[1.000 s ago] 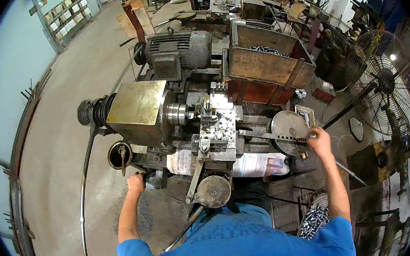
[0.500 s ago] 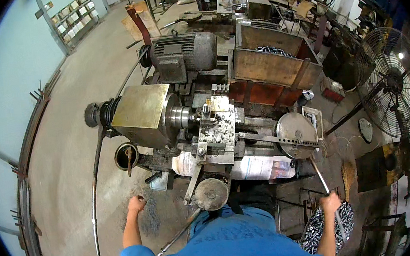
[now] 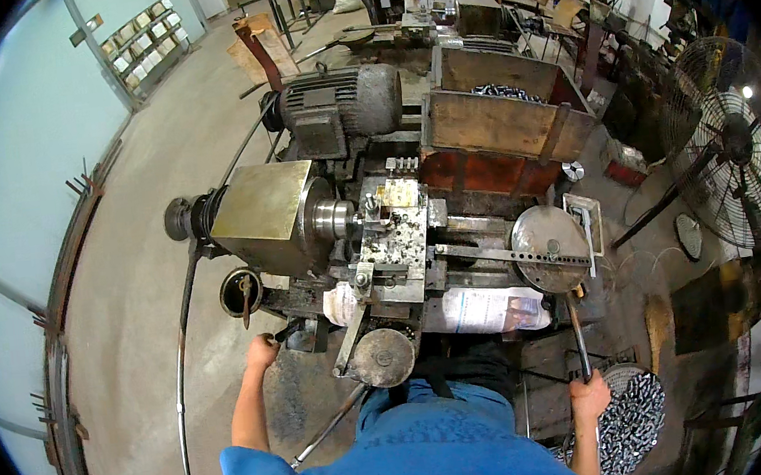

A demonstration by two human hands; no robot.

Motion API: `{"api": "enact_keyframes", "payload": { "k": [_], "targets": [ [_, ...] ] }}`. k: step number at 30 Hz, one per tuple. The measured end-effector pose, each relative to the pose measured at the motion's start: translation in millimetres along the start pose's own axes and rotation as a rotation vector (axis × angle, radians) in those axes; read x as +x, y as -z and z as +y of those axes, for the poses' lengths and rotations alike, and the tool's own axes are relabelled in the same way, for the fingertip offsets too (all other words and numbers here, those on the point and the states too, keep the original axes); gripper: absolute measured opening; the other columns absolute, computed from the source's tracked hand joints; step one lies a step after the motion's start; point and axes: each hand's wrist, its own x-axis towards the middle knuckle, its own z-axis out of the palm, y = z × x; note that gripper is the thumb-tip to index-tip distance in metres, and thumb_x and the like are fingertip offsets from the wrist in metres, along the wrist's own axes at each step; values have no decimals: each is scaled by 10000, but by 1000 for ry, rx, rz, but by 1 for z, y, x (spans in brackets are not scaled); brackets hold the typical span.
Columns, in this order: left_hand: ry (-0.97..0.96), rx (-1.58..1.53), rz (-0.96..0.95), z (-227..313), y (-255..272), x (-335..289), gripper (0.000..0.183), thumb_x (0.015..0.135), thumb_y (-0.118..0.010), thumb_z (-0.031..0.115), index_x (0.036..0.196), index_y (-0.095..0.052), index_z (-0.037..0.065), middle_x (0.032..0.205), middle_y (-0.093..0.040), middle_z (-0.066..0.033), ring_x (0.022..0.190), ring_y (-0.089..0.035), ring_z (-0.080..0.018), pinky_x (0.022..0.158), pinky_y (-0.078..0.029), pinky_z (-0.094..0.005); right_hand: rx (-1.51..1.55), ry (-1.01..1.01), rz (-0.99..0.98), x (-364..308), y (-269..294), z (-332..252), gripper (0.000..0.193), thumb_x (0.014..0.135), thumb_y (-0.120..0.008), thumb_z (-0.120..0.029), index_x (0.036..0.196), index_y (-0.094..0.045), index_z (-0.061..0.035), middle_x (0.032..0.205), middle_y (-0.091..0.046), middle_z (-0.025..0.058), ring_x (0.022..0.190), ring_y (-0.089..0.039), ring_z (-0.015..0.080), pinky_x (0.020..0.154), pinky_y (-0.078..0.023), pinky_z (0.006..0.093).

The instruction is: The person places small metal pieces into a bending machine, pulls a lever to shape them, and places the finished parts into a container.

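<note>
My right hand [image 3: 590,395] is closed round a long metal lever [image 3: 578,337] that slopes up to the machine's right end, below a large round metal disc [image 3: 551,262]. On the left, the curled fingers of my left hand [image 3: 261,351] meet the outer end of a short black handle [image 3: 285,333] at the machine's front edge. Between my hands sits the lathe-like machine's slide [image 3: 396,240], speckled with chips, its tool clamp close to the shiny spindle nose [image 3: 334,218]. A smaller round disc [image 3: 386,358] hangs in front of my body.
Beside my right forearm stands a basket of small shiny metal parts [image 3: 632,419]. A wooden bin [image 3: 493,126] with more parts is behind the slide, next to a motor [image 3: 340,104]. A large fan [image 3: 736,144] stands right; a round pot [image 3: 241,292] is front left.
My left hand has moved forward to the black handle. My right hand and the lever have swung left, uncovering more of the basket. The slide has shifted slightly left toward the spindle.
</note>
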Motion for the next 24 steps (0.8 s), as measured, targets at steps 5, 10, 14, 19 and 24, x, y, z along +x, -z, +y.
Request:
{"api": "enact_keyframes", "payload": {
  "k": [5,10,14,19,24],
  "targets": [
    [-116,266,57,37,4,-11,466,717,-661,299,1133,-576,106,996,-626,-172,930,-598,-317,787,-484,-388,-117,15,34,70,1,32,359,609,-625,-296,845,-551,-36,739,-615,192,689,-606,360,625,-482,442],
    [-265,389,184,44,-19,3,338,738,-639,369,916,-616,82,828,-640,-173,793,-623,-328,704,-503,-405,-225,44,164,205,-10,60,394,639,-631,-240,995,-593,-77,958,-595,122,957,-556,297,796,-445,439],
    [-14,275,394,30,-107,13,395,788,-564,429,787,-584,34,773,-633,-189,720,-626,-347,646,-505,-427,-205,-32,126,249,-15,25,464,688,-599,-165,1141,-546,-83,1091,-566,155,1081,-493,309,966,-331,455],
    [-126,324,105,11,-89,20,414,771,-578,414,923,-561,29,825,-637,-189,760,-628,-353,681,-497,-453,-70,112,110,225,-4,13,560,624,-581,-81,1181,-524,-44,1116,-560,180,1097,-484,328,1003,-306,430],
    [-237,503,102,8,-61,19,423,747,-622,411,998,-561,75,859,-641,-178,855,-621,-326,720,-495,-427,241,312,182,202,42,-47,519,592,-607,-95,1101,-581,0,1099,-575,213,1044,-526,352,944,-384,386]
  ]
}}
